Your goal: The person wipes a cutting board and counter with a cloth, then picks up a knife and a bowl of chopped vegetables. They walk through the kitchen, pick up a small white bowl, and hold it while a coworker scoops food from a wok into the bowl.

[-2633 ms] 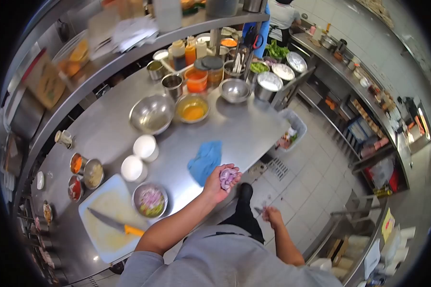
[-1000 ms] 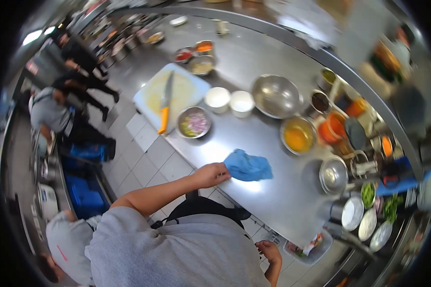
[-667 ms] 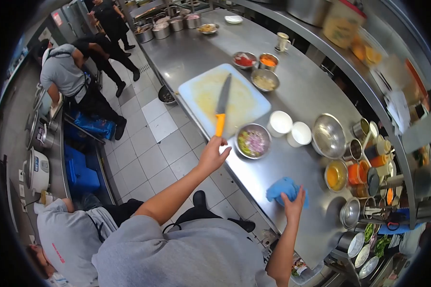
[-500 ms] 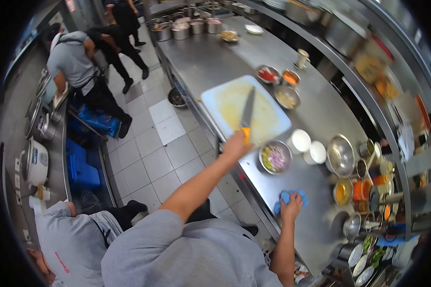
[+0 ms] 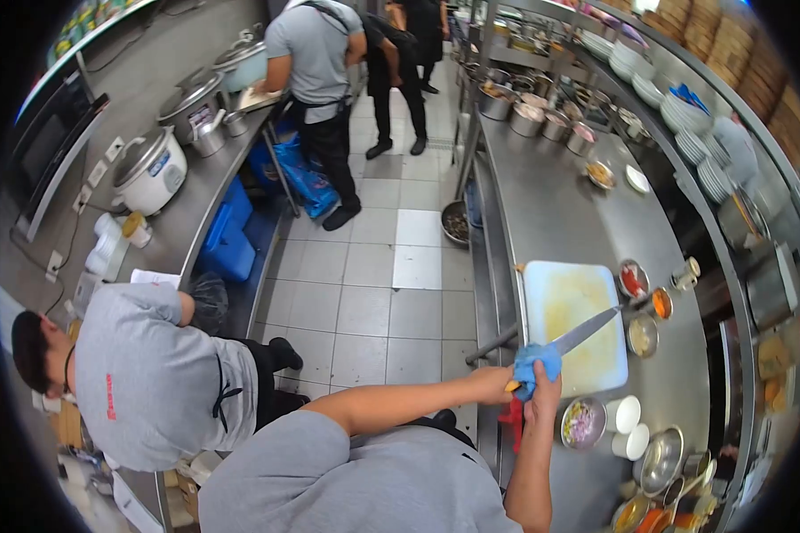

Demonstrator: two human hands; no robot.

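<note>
Counter (image 5: 591, 200): right hand (image 5: 545, 393) holds cloth (image 5: 536, 366), seemingly round knife (image 5: 587, 330).

One left hand (image 5: 492, 385) and one right hand (image 5: 544, 396) are counted, with one knife (image 5: 587, 330), one blue cloth (image 5: 537, 364) and one cutting board (image 5: 551, 282). Near them, one bowl of chopped vegetables (image 5: 598, 409) and two white cups (image 5: 625, 415) are seen; right of the board, three small filled containers (image 5: 653, 342). At least four co-workers (image 5: 160, 377) can be made out, the far end being partly blocked.
</note>
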